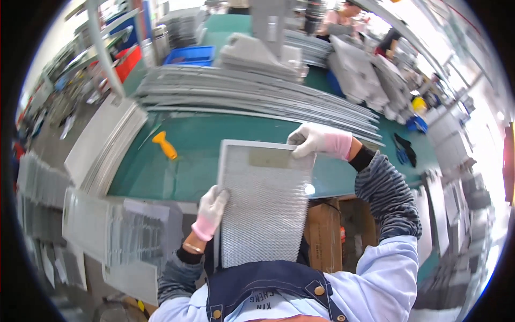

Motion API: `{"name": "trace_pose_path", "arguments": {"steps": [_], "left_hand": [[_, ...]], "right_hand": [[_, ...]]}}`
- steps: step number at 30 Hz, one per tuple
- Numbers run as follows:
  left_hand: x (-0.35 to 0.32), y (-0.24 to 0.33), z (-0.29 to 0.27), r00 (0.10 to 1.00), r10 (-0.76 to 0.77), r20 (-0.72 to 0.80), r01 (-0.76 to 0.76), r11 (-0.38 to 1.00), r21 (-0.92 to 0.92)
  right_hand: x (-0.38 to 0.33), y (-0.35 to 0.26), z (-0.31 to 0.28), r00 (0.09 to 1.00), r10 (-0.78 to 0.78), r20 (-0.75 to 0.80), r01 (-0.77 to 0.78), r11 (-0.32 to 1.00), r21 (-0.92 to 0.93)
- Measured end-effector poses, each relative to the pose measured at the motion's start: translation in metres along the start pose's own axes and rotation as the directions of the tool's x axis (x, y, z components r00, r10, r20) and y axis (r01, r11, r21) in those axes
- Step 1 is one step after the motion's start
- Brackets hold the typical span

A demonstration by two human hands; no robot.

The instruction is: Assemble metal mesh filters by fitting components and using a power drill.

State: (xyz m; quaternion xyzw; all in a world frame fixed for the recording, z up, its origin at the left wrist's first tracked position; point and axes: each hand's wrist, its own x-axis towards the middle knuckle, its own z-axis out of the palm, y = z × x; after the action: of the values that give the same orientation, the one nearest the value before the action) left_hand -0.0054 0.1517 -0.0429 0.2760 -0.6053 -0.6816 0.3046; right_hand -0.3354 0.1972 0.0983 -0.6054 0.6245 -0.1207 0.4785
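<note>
A silvery framed mesh filter panel is tilted in front of my body, its far end over the green table. My left hand, in a white and pink glove, grips its left edge about a third of the way down. At the far right corner, my right hand, gloved alike, pinches the frame between thumb and fingers. A greyish-yellow rectangular patch shows near the panel's far edge. The near end of the panel is hidden behind my apron.
On the green table lies an orange-handled scraper. Long stacked metal strips cross its back. Panel stacks stand at the left, with more mesh panels below. Dark-handled pliers lie at the right; a cardboard box sits underneath.
</note>
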Motion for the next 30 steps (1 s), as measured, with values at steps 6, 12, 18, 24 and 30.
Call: {"name": "trace_pose_path", "arguments": {"steps": [6,12,18,24,30], "left_hand": [[0.016,-0.030,-0.004,0.995,-0.080,0.064,0.095,0.954,-0.283],[0.017,-0.028,0.001,0.984,-0.172,-0.056,0.146,0.938,-0.315],[0.037,-0.040,-0.031,0.988,-0.082,-0.132,0.035,0.946,-0.323],[0.084,0.116,-0.047,0.909,0.212,-0.358,-0.250,0.966,-0.064],[0.072,0.186,-0.056,0.718,0.470,-0.513,-0.614,0.775,-0.150]], "right_hand": [[-0.043,0.040,0.071,0.850,0.256,-0.460,0.087,0.793,0.603],[-0.037,0.084,0.222,0.799,0.298,-0.522,0.206,0.681,0.703],[-0.062,0.109,0.332,0.911,0.333,-0.242,0.048,0.498,0.866],[-0.016,0.021,0.193,0.577,0.011,-0.816,0.500,0.786,0.364],[-0.029,-0.050,0.057,0.667,-0.473,-0.576,0.739,0.523,0.426]]}}
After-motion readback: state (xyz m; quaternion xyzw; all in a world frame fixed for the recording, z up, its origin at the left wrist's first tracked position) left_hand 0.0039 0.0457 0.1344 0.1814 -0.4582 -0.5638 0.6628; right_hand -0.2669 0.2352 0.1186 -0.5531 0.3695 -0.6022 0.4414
